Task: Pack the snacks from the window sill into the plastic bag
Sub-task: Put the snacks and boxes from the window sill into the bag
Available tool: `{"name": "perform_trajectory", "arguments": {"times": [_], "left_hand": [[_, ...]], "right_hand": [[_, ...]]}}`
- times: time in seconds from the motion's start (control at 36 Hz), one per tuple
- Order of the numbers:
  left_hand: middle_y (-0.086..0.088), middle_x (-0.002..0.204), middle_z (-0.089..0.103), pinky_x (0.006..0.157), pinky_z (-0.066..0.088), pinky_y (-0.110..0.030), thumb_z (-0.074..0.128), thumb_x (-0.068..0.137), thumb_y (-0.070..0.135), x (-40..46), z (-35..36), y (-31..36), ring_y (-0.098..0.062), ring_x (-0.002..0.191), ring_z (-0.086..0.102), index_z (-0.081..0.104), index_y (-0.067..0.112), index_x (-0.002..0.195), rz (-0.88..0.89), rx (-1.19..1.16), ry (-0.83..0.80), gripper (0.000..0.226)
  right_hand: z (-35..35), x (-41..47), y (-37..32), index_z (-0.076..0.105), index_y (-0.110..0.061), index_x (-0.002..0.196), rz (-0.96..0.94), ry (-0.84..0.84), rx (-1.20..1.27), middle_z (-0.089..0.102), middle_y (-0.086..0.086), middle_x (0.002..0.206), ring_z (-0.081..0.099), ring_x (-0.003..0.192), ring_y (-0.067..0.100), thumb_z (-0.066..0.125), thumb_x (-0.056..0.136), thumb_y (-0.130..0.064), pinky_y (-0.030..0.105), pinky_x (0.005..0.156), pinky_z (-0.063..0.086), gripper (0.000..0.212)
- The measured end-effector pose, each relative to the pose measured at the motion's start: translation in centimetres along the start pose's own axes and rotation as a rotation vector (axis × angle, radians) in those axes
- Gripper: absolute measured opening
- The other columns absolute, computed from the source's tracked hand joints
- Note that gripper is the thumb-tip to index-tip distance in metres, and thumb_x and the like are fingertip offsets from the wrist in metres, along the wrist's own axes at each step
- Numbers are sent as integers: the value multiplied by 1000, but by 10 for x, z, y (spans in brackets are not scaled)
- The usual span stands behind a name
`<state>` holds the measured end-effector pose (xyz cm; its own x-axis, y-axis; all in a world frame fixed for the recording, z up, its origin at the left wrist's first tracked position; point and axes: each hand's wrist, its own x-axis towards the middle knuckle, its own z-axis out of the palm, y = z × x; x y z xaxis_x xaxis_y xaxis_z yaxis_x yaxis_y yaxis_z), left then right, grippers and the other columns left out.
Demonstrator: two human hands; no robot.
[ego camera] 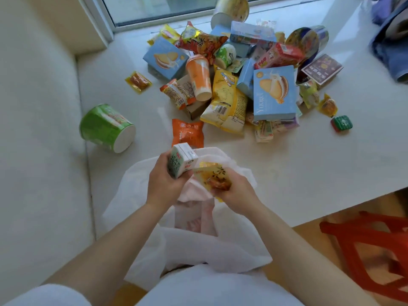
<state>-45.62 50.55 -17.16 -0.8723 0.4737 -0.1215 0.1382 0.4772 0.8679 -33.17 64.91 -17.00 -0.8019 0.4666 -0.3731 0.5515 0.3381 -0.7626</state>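
A white plastic bag (198, 246) lies at the sill's near edge, its mouth under both hands. My left hand (164, 184) grips a small white and green milk carton (181, 160) above the bag's opening. My right hand (234, 193) holds a yellow clear snack packet (213, 175) right beside the carton, also over the opening. Pink wrapping shows through the bag. A heap of snacks (238, 78) covers the white window sill (287, 173) further back: blue biscuit boxes, yellow bags, an orange cup, red packs.
A green noodle cup (106, 127) lies on its side at the left by the white wall. An orange packet (187, 132) sits just beyond the bag. A small green tin (341, 123) lies at the right. A red stool (371, 250) stands below the sill's edge. Blue cloth (390, 40) is at the far right.
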Motion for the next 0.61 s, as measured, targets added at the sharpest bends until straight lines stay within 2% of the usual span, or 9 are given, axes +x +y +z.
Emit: {"name": "perform_trajectory", "arguments": {"times": [0.11,0.17,0.25,0.31,0.36,0.42,0.5,0.56,0.61], "left_hand": [[5,117,60,84,49,-34,80,73,29,-20,-14,-34,-16,104,57,51,21,125,-4,169,-96,60],[4,115,61,81,48,-31,78,75,32,-27,-19,-46,-16,101,57,52,19,125,18,273,-170,58],[-2,108,65,90,43,-40,73,73,40,-31,-22,-70,-26,98,62,58,15,120,242,606,-279,55],[0,119,60,110,22,-49,68,76,39,-32,-23,-82,-26,112,56,53,20,126,310,898,-437,55],[6,129,52,115,1,-50,59,84,41,-35,-27,-91,-20,123,48,43,27,133,298,1074,-604,54],[7,134,48,113,-12,-49,55,87,40,-38,-30,-96,-19,129,41,40,29,136,324,1144,-684,52],[6,139,45,112,-17,-49,52,89,35,-41,-32,-96,-19,133,33,40,29,138,337,1175,-696,51],[5,138,46,113,-16,-48,54,89,36,-40,-31,-95,-20,133,33,41,27,137,328,1170,-684,51],[3,138,46,110,-21,-46,56,87,40,-39,-30,-95,-22,136,30,44,26,136,334,1176,-681,52]], "right_hand": [[30,-6,7,56,-26,125,-200,-67,-414,60,-2,117,49,109,23,63,84,-29,33,95,37,41],[42,-9,16,56,-30,124,-306,-138,-586,59,-8,122,45,117,20,61,84,-29,33,108,23,41],[49,-7,29,67,-29,102,-481,-178,-780,67,-8,107,53,115,24,68,75,-24,44,115,9,28],[44,-4,31,69,-23,98,-459,-191,-856,69,-2,104,51,119,28,65,76,-19,48,115,5,23],[37,1,34,63,-23,113,-363,-193,-967,59,2,127,40,128,26,51,87,-18,47,118,0,29],[30,5,38,56,-24,122,-269,-173,-1059,51,0,134,37,126,25,42,92,-19,44,118,3,33],[26,6,38,59,-24,119,-268,-145,-1077,61,-2,118,43,117,27,49,90,-21,43,114,13,31],[28,5,36,68,-24,98,-315,-125,-1109,68,-4,94,56,98,27,70,72,-25,44,107,31,26],[33,5,35,69,-27,80,-363,-81,-1129,66,-8,73,61,74,22,84,45,-29,41,95,44,38]]}}
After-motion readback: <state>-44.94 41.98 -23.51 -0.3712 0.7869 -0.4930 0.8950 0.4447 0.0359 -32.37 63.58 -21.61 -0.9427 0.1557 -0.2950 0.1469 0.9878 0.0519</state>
